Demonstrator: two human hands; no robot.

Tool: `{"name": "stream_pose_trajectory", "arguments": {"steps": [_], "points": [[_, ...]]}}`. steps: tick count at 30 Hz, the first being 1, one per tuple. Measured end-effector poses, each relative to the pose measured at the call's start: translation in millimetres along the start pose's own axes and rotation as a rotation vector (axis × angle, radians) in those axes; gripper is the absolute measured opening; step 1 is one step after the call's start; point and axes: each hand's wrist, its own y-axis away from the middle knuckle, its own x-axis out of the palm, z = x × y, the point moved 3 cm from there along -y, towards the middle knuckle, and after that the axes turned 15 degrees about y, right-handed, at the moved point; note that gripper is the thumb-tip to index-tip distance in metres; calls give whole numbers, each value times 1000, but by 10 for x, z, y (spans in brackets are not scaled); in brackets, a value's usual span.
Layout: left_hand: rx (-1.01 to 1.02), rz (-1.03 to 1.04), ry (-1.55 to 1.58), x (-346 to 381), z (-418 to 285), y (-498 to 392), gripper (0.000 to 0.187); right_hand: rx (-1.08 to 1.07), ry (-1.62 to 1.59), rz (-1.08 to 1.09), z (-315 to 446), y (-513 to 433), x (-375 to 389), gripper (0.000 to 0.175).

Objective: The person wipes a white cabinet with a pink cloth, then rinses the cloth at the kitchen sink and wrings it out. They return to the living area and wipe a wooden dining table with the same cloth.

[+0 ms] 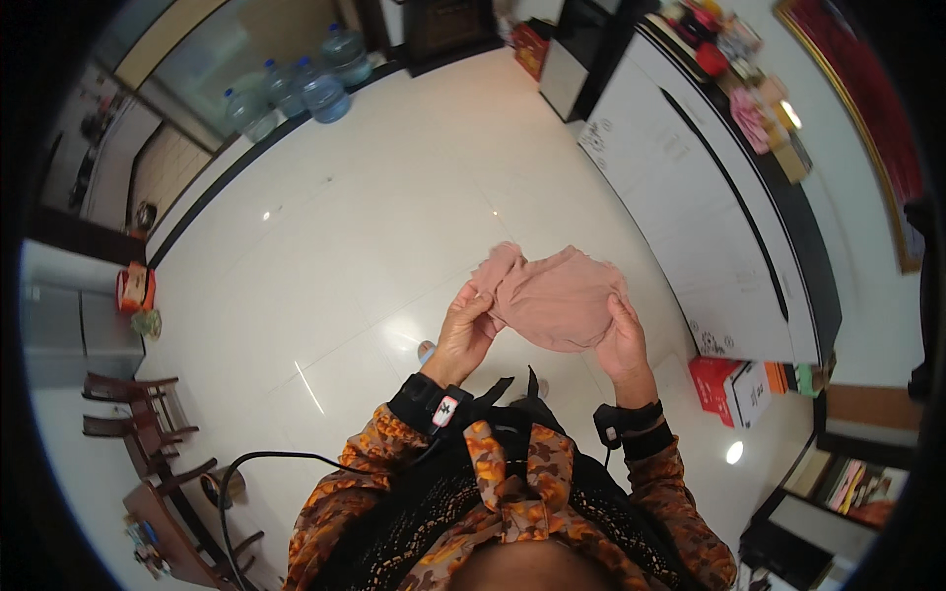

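A pink piece of cloth [558, 303] with frilled edges, possibly a small garment, hangs between my two hands in front of my body, above the floor. My left hand [467, 332] pinches its left end, with the thumb on top and a bunched fold beside it. At the right edge, my right hand [623, 341] grips the fabric with the thumb over it and the other fingers mostly hidden behind. Between the hands the cloth is spread fairly wide, with soft creases. Black bands with small devices circle both wrists.
A long white cabinet [695, 199] stands to the right, with assorted items on its top. Below it sits a red and white box [728, 390]. Several large water bottles [323, 92] line the far left ledge. Wooden chairs [140, 421] are at left. A black cable [229, 487] runs from my left wrist.
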Motion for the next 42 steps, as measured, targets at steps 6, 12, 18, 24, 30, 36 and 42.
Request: {"name": "stream_pose_trajectory", "arguments": {"steps": [6,12,18,24,30,36,42], "points": [[202,-46,114,-504,-1510,546,42,102,15,181,-551,-676,1450,54],[420,-86,309,-962,-2336,962,41,122,58,387,-948,-1208,2568,54],[619,-140,503,-1377,-2833,1016,47,251,66,548,-1305,-1841,3199,51],[685,30,489,-1652,-3956,1131,48,394,29,620,-1801,-2428,4307,49],[763,-419,255,-2109,-5000,1370,39,451,66,811,-2326,-2769,5760,44],[761,-860,288,-2604,-5677,1442,38,460,139,1020,-2754,-3061,7196,26],[964,-444,128,-2716,-6989,1499,63,427,340,1189,-3253,-3327,8622,32]]}}
